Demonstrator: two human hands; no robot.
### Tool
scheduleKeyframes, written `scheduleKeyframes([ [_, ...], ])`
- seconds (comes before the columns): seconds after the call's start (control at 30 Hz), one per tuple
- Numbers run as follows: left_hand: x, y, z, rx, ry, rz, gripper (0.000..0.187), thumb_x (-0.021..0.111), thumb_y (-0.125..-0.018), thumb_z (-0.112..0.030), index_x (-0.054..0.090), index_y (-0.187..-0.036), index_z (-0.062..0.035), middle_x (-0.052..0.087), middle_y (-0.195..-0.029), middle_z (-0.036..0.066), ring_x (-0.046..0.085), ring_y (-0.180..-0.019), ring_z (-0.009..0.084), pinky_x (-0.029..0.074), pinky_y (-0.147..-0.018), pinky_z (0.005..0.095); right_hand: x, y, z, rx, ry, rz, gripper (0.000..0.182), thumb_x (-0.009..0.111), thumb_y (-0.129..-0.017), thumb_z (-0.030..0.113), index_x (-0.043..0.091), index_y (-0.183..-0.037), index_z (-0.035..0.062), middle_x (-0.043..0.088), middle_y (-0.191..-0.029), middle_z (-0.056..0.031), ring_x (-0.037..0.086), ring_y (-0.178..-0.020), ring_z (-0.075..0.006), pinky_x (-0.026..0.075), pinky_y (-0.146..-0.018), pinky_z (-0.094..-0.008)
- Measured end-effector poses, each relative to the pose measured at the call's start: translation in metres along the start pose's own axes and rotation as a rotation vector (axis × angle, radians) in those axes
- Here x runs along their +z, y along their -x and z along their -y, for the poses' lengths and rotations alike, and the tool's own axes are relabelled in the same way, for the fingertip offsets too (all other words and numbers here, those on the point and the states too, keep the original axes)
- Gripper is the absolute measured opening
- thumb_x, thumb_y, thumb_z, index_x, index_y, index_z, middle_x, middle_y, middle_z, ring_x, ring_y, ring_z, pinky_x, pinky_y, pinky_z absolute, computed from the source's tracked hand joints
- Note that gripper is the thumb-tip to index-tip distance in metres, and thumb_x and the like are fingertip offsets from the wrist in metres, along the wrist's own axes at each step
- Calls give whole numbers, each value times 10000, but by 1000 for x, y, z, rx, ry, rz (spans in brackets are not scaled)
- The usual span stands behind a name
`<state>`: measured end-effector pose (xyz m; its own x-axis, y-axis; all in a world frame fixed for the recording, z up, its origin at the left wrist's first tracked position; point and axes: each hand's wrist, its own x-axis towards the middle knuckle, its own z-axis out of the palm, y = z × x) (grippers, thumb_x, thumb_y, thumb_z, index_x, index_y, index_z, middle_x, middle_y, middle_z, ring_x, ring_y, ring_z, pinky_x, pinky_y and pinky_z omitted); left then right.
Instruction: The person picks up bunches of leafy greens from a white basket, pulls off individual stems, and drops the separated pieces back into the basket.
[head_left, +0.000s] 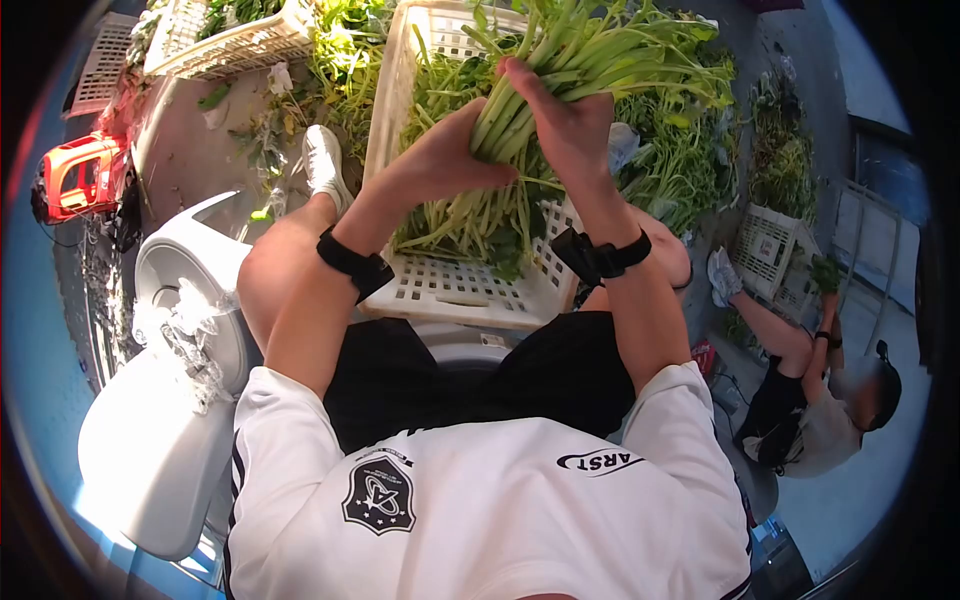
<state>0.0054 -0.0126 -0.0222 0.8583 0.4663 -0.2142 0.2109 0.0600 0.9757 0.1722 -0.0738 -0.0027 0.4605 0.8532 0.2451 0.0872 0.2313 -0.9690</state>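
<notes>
A bunch of leafy green stalks is held up over a white plastic crate. My left hand wraps round its lower stem ends, with the thumb across the near side and the other fingers hidden behind. Higher up, my right hand grips the stems with the thumb pointing upward. The leaves fan out toward the upper right. Beneath my hands, more loose green stalks lie in the crate, which stands between my knees.
Heaped greens lie right of the crate. Another white crate stands at the upper left. Left of me are a white chair with clear plastic on it and a red stool. A co-worker sits at right near a crate.
</notes>
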Motion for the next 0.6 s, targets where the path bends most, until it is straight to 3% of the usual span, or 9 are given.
scheduleKeyframes([
  [0.17, 2, -3, 17, 112, -176, -237, 532, 767, -828, -161, 531, -1273, 9, 690, -988, 97, 659, -895, 175, 529, -802, 342, 6, -10, 12, 257, 148, -16, 354, 773, -892, 254, 721, -1079, -42, 739, -1008, -100, 687, -872, -133, 536, -757, -298],
  [0.27, -5, 3, -1, -2, 129, -157, 467, 768, -821, -180, 589, -1205, 18, 701, -982, 106, 655, -883, 169, 527, -810, 350, 6, -18, 8, 432, 90, 52, 457, 810, -848, 375, 728, -1074, -13, 728, -989, -71, 675, -878, -126, 523, -754, -305],
  [0.4, -18, 8, -7, -53, -17, -76, 367, 757, -824, -184, 657, -1115, 17, 703, -952, 94, 649, -865, 170, 524, -807, 336, 12, -14, 13, 554, 45, 69, 525, 823, -820, 444, 721, -1090, 5, 704, -987, -52, 658, -944, -127, 513, -767, -317],
  [0.5, -22, 12, -9, -127, -8, -40, 355, 748, -823, -182, 674, -1111, 12, 707, -943, 84, 650, -858, 170, 522, -790, 320, 15, -13, 15, 601, 125, 98, 692, 732, -865, 582, 651, -1219, -7, 673, -1060, -59, 650, -1013, -153, 543, -829, -347],
  [0.6, -25, 17, -16, -163, -13, -150, 364, 753, -826, -198, 674, -1114, 10, 702, -915, 68, 645, -827, 151, 514, -750, 298, 13, -13, 6, 655, 181, 145, 898, 517, -903, 751, 528, -1356, -25, 638, -1227, -116, 646, -1108, -207, 558, -929, -393],
])
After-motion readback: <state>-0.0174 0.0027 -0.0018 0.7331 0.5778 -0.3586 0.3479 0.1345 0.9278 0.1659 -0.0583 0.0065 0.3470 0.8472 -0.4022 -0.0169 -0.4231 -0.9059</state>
